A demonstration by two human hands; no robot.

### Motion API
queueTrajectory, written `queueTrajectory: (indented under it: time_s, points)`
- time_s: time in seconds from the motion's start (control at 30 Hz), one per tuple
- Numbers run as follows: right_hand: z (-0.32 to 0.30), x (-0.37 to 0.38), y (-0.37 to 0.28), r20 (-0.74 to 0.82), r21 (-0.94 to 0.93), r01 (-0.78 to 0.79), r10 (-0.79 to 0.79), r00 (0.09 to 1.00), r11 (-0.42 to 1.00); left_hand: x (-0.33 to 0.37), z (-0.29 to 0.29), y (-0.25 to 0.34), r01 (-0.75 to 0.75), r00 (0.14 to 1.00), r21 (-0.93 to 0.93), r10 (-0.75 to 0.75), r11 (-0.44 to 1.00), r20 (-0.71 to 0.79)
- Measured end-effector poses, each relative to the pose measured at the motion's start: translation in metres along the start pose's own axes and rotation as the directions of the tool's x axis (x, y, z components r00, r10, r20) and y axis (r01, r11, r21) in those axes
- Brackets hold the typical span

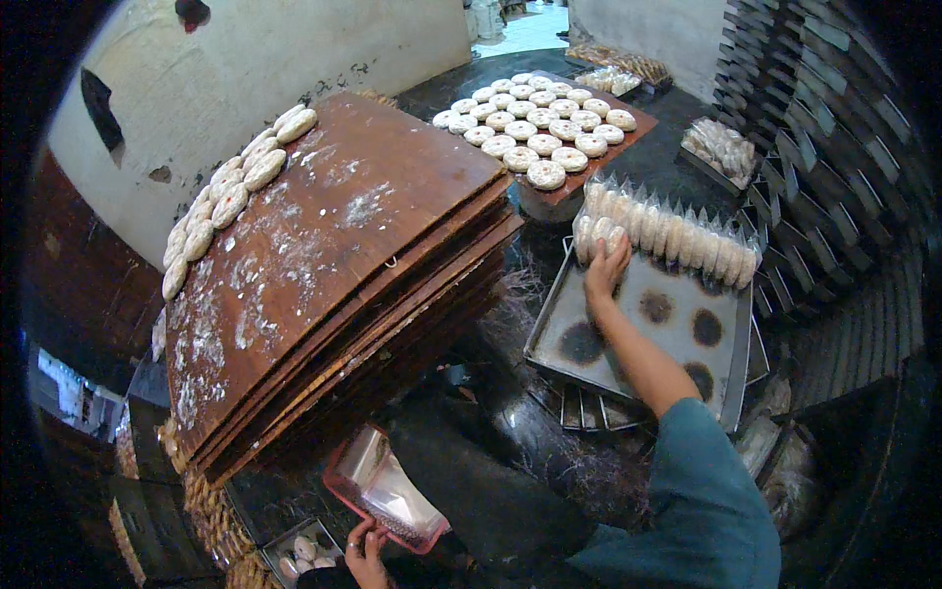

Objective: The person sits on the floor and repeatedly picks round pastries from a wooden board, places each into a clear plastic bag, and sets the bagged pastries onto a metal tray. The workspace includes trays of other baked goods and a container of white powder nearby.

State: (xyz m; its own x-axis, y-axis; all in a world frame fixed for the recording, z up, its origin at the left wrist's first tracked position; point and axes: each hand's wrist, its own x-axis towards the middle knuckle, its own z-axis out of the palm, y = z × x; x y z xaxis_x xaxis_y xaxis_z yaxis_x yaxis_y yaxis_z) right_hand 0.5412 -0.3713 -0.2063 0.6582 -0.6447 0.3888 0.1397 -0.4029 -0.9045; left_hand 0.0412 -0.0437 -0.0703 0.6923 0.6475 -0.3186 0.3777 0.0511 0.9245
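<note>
My right hand (606, 267) is wrapped round wrapped flat breads (601, 236) at the left end of a row of clear-bagged round breads (677, 236). The row stands on edge along the far side of a dark-stained metal tray (633, 348). Low in the view, my left hand (366, 558) is beside the near corner of a pink plastic basket (343, 486), its fingers apart and slightly bent. Clear plastic bags (392, 491) lie in that basket. Part of the left hand is cut off by the lower edge.
Left, a tall stack of floury wooden boards (353, 216) carries pale round breads (231, 201) along its far edge. Behind, another board holds rows of round breads (545, 142). Dark metal trays (824, 118) are stacked at right. A tray of bagged goods (721, 152) stands beside them.
</note>
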Motion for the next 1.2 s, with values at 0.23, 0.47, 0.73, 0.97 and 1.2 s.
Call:
queueTrajectory:
  time_s: [0.23,0.47,0.73,0.97,1.2]
  points:
    - [-0.013,0.0,-0.015,0.058,-0.145,0.043,-0.035,0.998,0.988,0.0,-0.018,-0.034,-0.095,0.993,0.022,0.096,0.995,-0.069]
    - [-0.096,-0.152,-0.244,0.689,0.592,0.229,-0.632,0.355,0.773,-0.008,-0.026,-0.05,-0.044,0.999,0.166,0.048,0.985,-0.021]
    - [0.002,-0.438,-0.189,0.682,0.573,0.453,-0.091,-0.725,0.683,-0.059,-0.085,-0.036,-0.069,0.998,0.143,0.068,0.987,0.011]
    - [0.0,-0.484,-0.134,0.757,0.62,0.672,-0.088,-0.647,0.405,-0.107,-0.108,-0.048,-0.522,0.826,0.444,0.301,0.728,0.477]
    - [-0.008,-0.48,-0.156,0.758,0.608,0.568,-0.192,-0.624,0.554,-0.076,-0.196,-0.04,0.07,0.991,0.975,0.1,0.213,-0.093]
